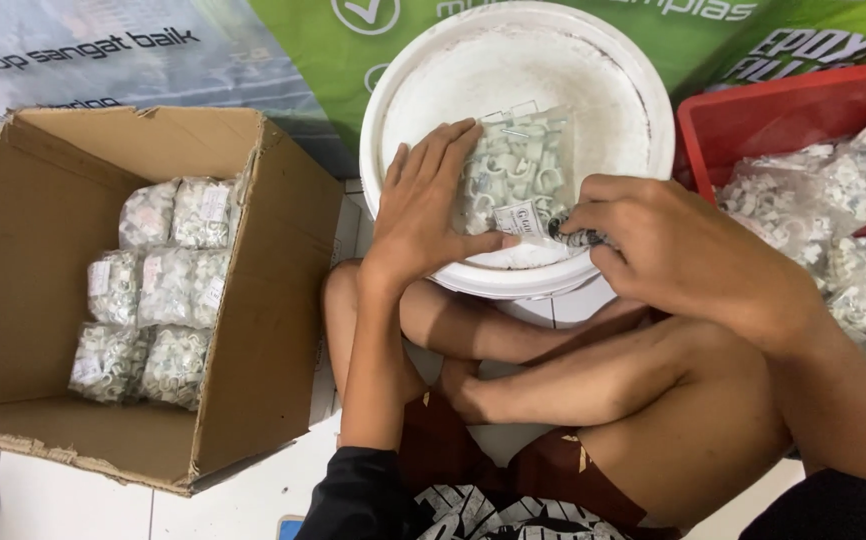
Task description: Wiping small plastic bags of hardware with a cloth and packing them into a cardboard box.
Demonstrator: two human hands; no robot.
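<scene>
In the head view, the left hand (423, 205) lies flat, fingers spread, pressing on the left side of a clear bag of white clips (518, 175) that rests on the white bucket lid (613, 80) in the upper centre of the frame. The right hand (668, 250) has its grip closed, thumb and forefinger pinching the bag's lower right edge just beside the small white label (520, 217). At the left of the frame, an open cardboard box (263, 330) holds stacked bags of clips (158, 290). At the right edge, a red crate (753, 110) is piled with more filled bags (853, 220). The person's crossed legs (573, 380) fill the lower centre, on a white tiled floor (63, 500).
</scene>
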